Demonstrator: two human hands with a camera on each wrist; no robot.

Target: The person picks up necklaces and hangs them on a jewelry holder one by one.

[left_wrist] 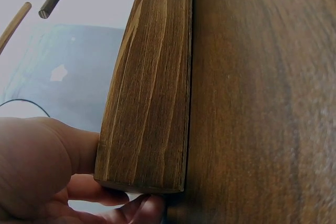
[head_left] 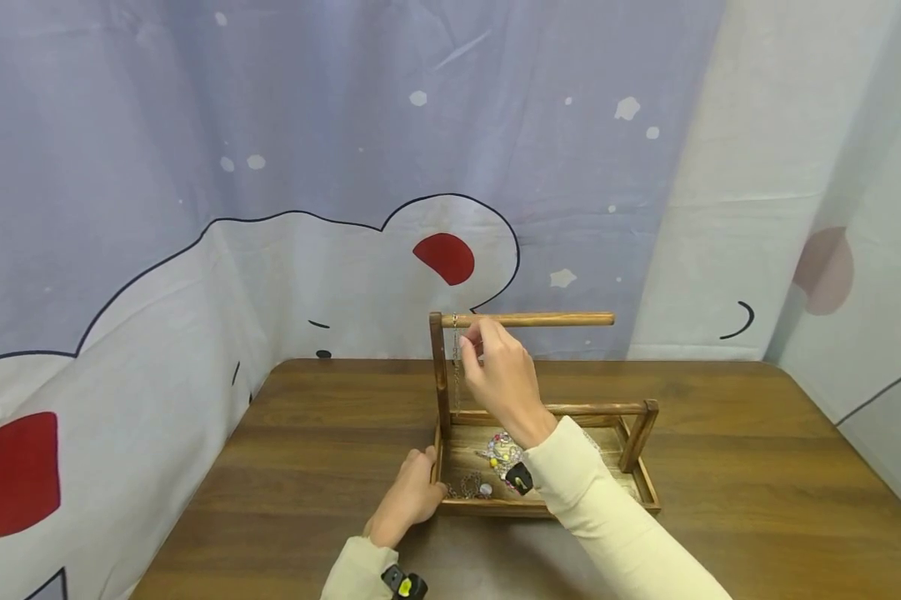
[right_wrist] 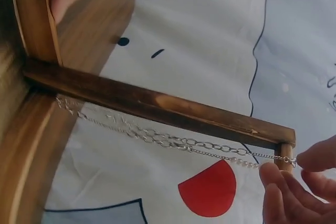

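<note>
A wooden jewelry stand [head_left: 440,375] with a tray base stands before me. Over the left part of its top bar [head_left: 555,319] hangs a silver chain necklace [right_wrist: 199,146] with a short run of pearls, its strands dropping beside the upright post. My right hand [head_left: 504,371] is raised at the bar and pinches the necklace near its upper end between thumb and fingers. Low on the left, my left hand [head_left: 408,492] grips the tray's left end, its fingers bent round the corner of the wooden wall [left_wrist: 147,93].
In the tray lie a colorful beaded bracelet [head_left: 501,450] and a bunched chain [head_left: 468,483], partly behind my right arm. A lower bar [head_left: 600,409] runs to a short post [head_left: 639,435] at the right. Behind the brown table [head_left: 307,425] hangs a printed curtain [head_left: 330,125].
</note>
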